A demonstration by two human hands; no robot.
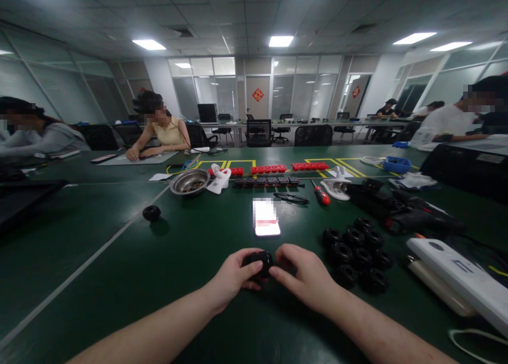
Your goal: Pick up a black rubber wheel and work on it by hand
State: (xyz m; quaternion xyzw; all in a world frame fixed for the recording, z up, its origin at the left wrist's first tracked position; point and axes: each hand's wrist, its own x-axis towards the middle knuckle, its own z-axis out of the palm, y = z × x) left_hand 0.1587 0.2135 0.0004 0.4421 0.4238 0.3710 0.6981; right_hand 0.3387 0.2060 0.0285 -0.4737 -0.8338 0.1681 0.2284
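A small black wheel sits low over the green table, gripped between both my hands. My left hand curls its fingers and thumb round the wheel's left side. My right hand pinches the wheel's right side with bent fingers. Just right of my hands lies a cluster of several black wheels. One lone black wheel rests farther left. A phone lies face up right beyond my hands.
Farther back are a metal bowl, red parts strips, a black strip, a red-handled screwdriver and a power drill. A white device lies at right. People sit at the far left and right.
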